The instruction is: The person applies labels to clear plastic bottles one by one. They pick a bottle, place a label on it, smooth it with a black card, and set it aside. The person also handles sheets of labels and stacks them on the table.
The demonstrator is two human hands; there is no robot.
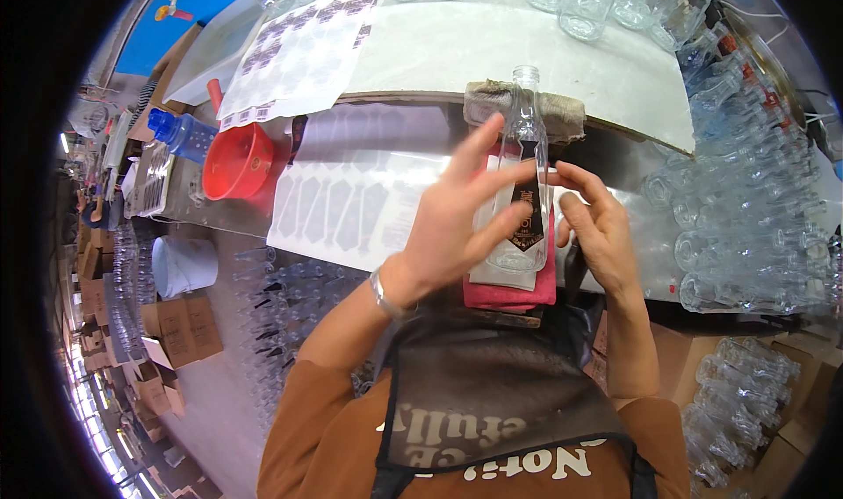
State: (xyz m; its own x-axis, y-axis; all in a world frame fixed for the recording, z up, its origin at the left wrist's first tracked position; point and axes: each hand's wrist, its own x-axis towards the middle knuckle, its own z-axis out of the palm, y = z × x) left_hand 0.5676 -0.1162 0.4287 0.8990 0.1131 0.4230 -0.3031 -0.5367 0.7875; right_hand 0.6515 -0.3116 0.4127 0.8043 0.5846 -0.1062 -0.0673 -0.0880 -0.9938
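Note:
A clear glass bottle [504, 246] lies with its neck away from me, on a pink cloth [505, 299] and a rolled, stained cloth [566, 117]. A black label with a pointed lower end [528, 225] shows on the bottle. Over its left side my left hand [461, 205] is spread, slightly blurred, its fingers reaching across the glass and label. My right hand [599, 222] is at the bottle's right side, fingers bent and apart, fingertips close to the label's upper edge. Whether those fingertips press on the glass is hard to tell.
Sheets of labels [338, 205] lie to the left, with another printed sheet [303, 51] on the white board [421, 38]. A red bucket [237, 164] and a blue bottle [180, 135] stand farther left. Several glass bottles [746, 253] crowd the right; more glassware [587, 7] stands at the back.

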